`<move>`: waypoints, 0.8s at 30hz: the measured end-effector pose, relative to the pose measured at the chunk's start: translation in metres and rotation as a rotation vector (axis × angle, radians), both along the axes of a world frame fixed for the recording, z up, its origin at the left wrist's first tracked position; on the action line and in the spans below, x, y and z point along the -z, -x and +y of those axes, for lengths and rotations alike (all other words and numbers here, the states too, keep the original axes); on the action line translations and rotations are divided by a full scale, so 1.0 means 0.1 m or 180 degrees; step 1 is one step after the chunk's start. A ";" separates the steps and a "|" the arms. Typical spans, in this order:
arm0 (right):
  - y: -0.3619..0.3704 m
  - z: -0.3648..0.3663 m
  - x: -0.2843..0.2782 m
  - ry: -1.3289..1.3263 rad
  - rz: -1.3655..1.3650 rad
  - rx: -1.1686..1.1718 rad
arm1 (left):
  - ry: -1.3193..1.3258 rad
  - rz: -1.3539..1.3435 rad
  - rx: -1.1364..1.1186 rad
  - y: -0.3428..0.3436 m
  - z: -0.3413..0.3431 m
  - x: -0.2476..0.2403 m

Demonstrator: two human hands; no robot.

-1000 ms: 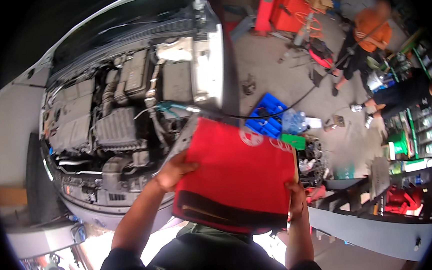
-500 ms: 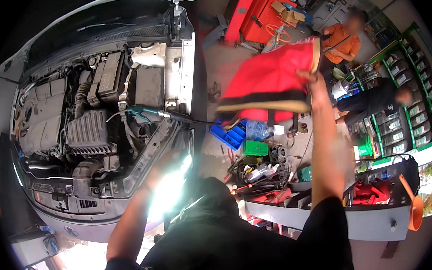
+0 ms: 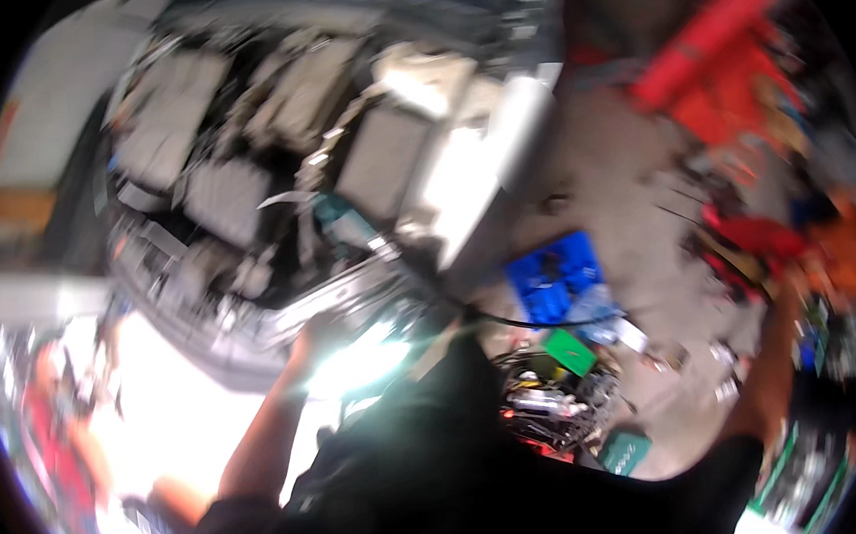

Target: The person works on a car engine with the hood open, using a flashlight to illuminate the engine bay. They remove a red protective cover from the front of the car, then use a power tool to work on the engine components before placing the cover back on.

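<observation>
**Glare, blur and a hand on the car's edge**

Sunlight is washing out the lower left, and we are seeing little there beyond a bright floor. Just right of it, our left hand (image 3: pixel 316 336) is resting on or just beside the front edge of the open engine bay (image 3: pixel 272 169); whether its fingers are gripping the edge or lying loose, we cannot tell through the glare. If we are leaning on that hand, it could slip off the edge and drop toward the hoses and covers behind it.

Further right, the blue crate (image 3: pixel 553 280), the green box (image 3: pixel 568 351) and a tangle of tools (image 3: pixel 557 412) are crowding the floor near our body, so a blind step could catch them.

At the far right, our right arm is stretching out toward the red object (image 3: pixel 758 236). The right hand (image 3: pixel 792 286) is smeared by motion, perhaps touching it; we cannot tell its grip. A loose hold there could drop it onto the clutter.
</observation>
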State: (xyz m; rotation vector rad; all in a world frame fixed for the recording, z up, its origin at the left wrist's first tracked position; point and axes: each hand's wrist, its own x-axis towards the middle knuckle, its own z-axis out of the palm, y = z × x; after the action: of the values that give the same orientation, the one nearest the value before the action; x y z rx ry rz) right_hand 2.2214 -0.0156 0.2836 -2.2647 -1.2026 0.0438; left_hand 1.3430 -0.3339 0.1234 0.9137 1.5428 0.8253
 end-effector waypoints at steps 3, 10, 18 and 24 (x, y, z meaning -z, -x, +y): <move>-0.33 0.01 0.38 0.0402 0.0000 0.0037 | 0.0458 0.0087 -0.0534 -0.45 0.59 -0.52; -0.66 0.48 0.68 0.0669 0.0003 -0.0085 | 0.1522 0.1023 -0.1711 -0.71 1.57 -0.48; -0.43 0.81 0.66 0.0661 -0.0167 -0.0371 | 0.1114 0.0087 -0.2236 -0.35 1.64 0.05; 0.04 0.77 0.71 0.0266 -0.0379 -0.0577 | 0.0501 0.0043 -0.2263 -0.53 1.70 -0.34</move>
State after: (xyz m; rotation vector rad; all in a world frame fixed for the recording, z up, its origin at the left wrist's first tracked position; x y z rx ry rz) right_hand 2.2175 0.0617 0.2124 -2.2497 -1.4919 0.0290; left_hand 1.3958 -0.1639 0.1573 0.2356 1.9410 1.1657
